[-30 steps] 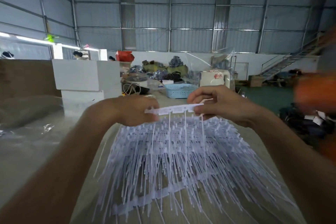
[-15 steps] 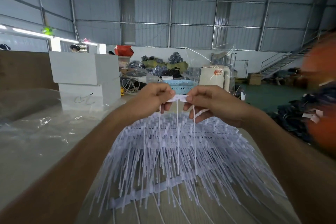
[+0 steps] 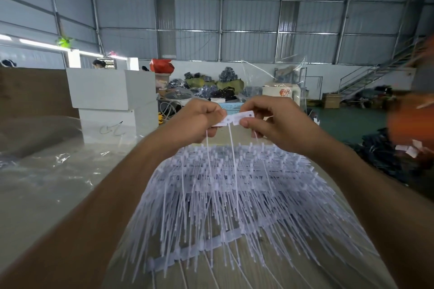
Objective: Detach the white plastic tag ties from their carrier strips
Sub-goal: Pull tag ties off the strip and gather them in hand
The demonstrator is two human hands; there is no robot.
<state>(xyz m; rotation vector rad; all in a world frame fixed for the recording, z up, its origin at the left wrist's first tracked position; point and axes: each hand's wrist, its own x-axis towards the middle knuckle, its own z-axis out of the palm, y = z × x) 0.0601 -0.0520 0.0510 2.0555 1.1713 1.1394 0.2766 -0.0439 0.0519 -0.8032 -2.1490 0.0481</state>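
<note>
Both hands meet at the middle of the view, raised above the table. Left hand (image 3: 196, 122) has its fingers curled, pinching the left end of a short white strip (image 3: 236, 118). Right hand (image 3: 273, 122) pinches the strip's right end between thumb and forefinger, the other fingers curled beneath. Between the two hands the strip shows only a little, tilted so its right end sits higher.

From the strip a few thin white ties (image 3: 232, 159) hang straight down toward 6 o'clock: one by the left fingers, one at the middle, and another partly hidden under the right hand.

Below the hands, from the centre down to 6 o'clock, a big pile (image 3: 234, 195) of white ties lies on the table (image 3: 47, 195), fanning outward toward the near edge. Within the pile, at about 6 o'clock, a long carrier strip (image 3: 195, 250) lies slantwise with ties attached to it.

At 9 o'clock, crinkled clear plastic (image 3: 63, 157) covers the table. At 10 o'clock stand stacked white blocks (image 3: 110, 101). Behind the hands, just above them, peeks a light-blue basket (image 3: 231, 105), mostly hidden. At 3 o'clock an orange blur (image 3: 413, 122) sits at the edge of the view; what it is cannot be told.
</note>
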